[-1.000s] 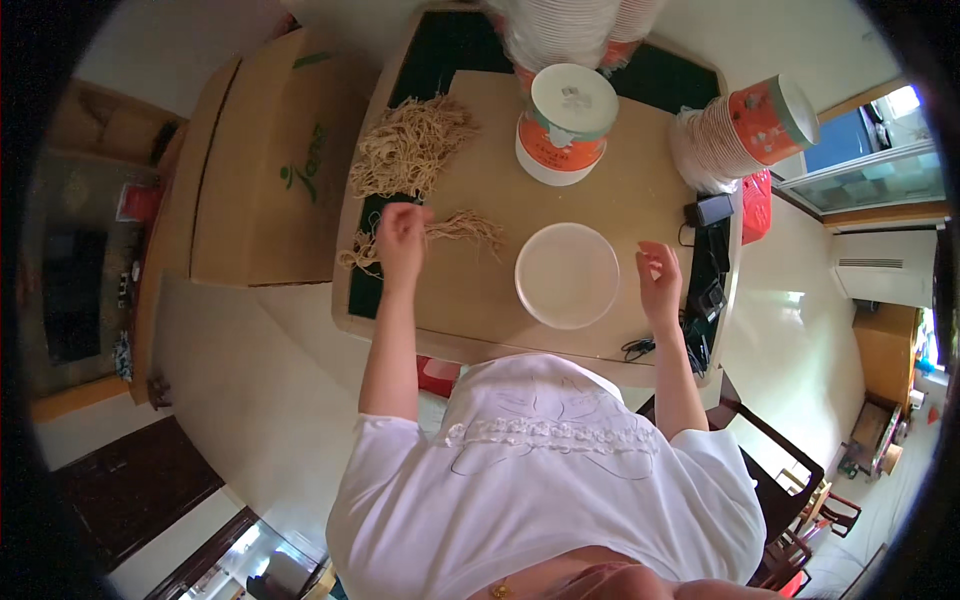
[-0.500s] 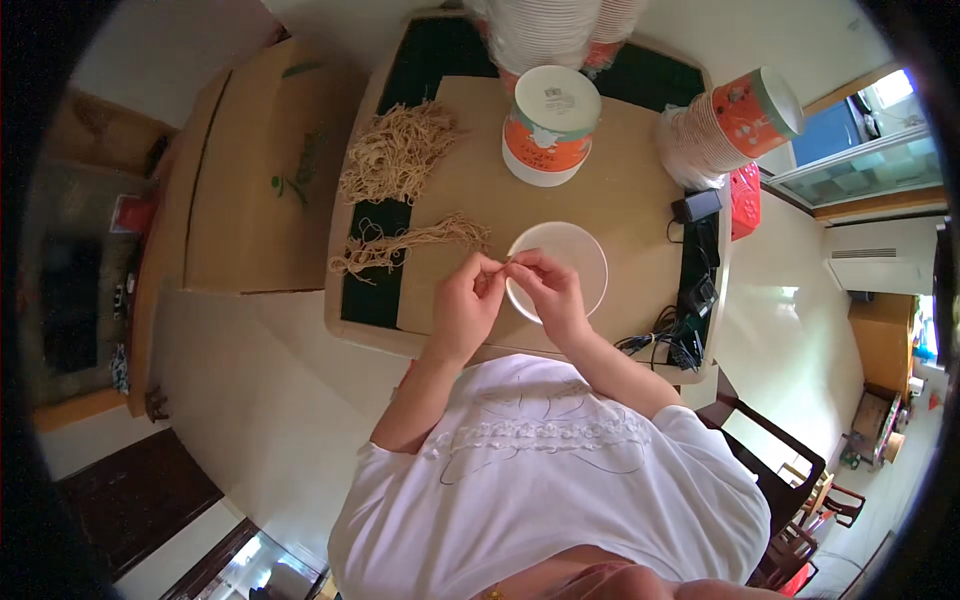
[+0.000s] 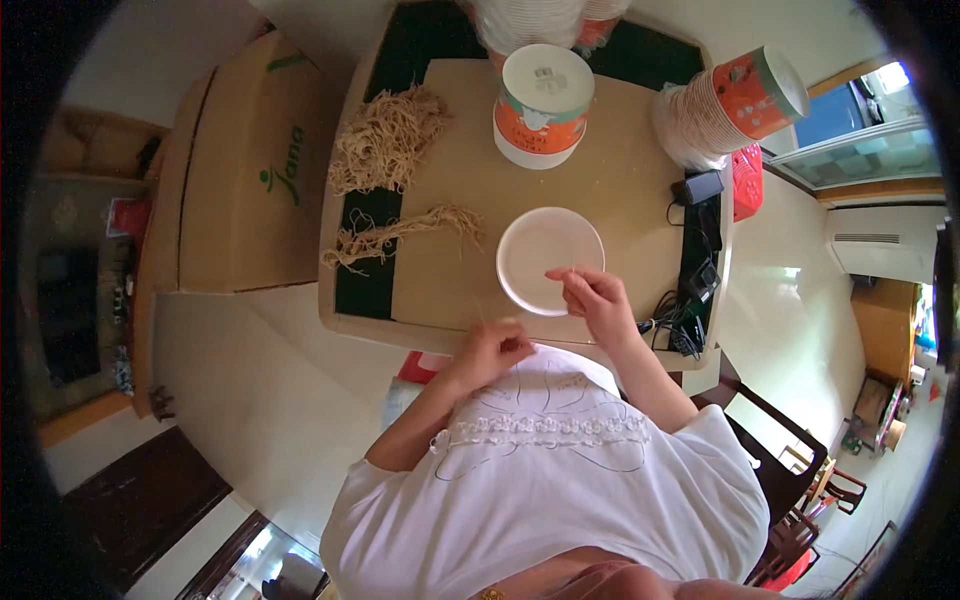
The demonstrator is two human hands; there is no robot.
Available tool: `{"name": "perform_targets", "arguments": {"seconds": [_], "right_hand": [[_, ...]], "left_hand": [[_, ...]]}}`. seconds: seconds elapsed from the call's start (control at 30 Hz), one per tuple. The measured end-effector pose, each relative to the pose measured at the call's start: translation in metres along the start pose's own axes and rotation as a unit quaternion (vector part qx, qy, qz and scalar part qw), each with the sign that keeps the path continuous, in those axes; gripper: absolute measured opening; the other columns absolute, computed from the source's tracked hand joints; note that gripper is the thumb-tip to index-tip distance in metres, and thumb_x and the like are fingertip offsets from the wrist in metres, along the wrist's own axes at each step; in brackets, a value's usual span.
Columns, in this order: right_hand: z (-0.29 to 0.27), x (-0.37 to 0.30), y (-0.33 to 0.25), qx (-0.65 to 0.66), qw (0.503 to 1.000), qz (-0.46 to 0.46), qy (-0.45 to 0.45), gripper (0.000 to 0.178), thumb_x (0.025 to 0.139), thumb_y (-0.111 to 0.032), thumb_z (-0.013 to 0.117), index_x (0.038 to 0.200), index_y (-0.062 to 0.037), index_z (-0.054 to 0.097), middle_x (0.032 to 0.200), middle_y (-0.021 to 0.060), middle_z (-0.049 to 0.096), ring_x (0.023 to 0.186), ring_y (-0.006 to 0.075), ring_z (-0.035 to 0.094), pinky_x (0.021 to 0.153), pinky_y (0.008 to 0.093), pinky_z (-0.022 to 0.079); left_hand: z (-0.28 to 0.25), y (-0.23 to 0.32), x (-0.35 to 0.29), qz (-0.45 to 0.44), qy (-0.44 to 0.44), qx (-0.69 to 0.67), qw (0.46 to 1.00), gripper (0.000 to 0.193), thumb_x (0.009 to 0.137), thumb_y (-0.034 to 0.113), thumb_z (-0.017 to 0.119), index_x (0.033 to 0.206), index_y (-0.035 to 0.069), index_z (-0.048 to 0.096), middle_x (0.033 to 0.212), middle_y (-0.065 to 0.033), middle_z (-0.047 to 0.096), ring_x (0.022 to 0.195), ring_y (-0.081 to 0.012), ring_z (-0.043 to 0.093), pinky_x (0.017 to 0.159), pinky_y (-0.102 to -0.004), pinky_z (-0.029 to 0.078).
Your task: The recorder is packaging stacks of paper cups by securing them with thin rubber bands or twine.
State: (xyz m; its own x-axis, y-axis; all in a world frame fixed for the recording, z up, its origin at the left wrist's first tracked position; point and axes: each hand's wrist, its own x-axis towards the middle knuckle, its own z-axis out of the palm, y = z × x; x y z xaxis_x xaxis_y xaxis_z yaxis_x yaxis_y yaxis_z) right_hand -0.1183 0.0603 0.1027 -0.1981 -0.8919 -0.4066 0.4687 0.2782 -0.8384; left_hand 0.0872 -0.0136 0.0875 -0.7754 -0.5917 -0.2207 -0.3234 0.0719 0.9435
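A white round paper tub point(image 3: 520, 265) stands on the cardboard sheet in front of me, its open mouth upward. Over its lower right rim is my right hand point(image 3: 600, 305), thumb and fingers pinched; whatever they hold is too small to make out. Lower and to the left, by the table's near edge, my left hand point(image 3: 490, 352) is curled closed and slightly blurred. A faint thin strand seems to rise beside it, but I cannot tell what it is. Left of the tub lies a thin bundle of tan raffia-like strands point(image 3: 410, 233), and beyond it a larger tangled heap point(image 3: 388, 140).
Behind the tub, an upside-down orange-and-white paper tub point(image 3: 541, 130) stands. Wrapped stacks of tubs sit at the back point(image 3: 530, 22) and right point(image 3: 735, 110). Black adapters and cables point(image 3: 690, 300) line the right edge. A big cardboard box point(image 3: 240, 180) is left of the table.
My hands, together over the tub's left rim before, have parted. The left has drawn back toward me to the table's near edge; the right has shifted right. The view has tilted slightly.
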Motion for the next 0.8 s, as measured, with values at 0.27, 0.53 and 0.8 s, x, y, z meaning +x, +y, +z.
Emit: {"name": "perform_targets", "arguments": {"seconds": [0.27,0.53,0.8], "right_hand": [[-0.021,-0.023,-0.007,-0.276,0.961,0.006,0.001,0.023,0.092,-0.004,0.054,0.11,-0.0047,0.042,0.067,0.0044,0.054,0.063,0.0113,0.052,0.058,0.0256,0.042],[-0.028,-0.015,-0.019,-0.264,0.964,-0.044,-0.012,0.022,0.091,-0.004,0.055,0.106,-0.0057,0.038,0.067,0.0062,0.057,0.061,0.0126,0.054,0.056,0.0258,0.043],[-0.068,-0.001,-0.013,-0.295,0.949,-0.069,0.092,0.006,0.093,-0.003,0.051,0.094,0.0011,0.055,0.071,0.0068,0.061,0.064,0.011,0.058,0.059,0.0226,0.046]], "left_hand": [[-0.009,-0.023,0.028,0.016,0.098,0.146,0.984,0.014,0.081,0.003,0.065,0.095,0.004,0.065,0.089,-0.009,0.061,0.079,-0.0223,0.061,0.07,-0.0309,0.049],[0.013,0.032,0.083,0.112,-0.032,0.075,0.99,0.045,0.076,-0.002,0.067,0.119,0.007,0.057,0.105,-0.0116,0.058,0.089,-0.025,0.061,0.079,-0.0333,0.05],[0.066,-0.047,0.057,0.062,-0.125,0.357,0.924,0.023,0.083,0.02,0.058,0.105,0.015,0.062,0.102,-0.0096,0.06,0.101,-0.0307,0.057,0.09,-0.0447,0.044]]}}
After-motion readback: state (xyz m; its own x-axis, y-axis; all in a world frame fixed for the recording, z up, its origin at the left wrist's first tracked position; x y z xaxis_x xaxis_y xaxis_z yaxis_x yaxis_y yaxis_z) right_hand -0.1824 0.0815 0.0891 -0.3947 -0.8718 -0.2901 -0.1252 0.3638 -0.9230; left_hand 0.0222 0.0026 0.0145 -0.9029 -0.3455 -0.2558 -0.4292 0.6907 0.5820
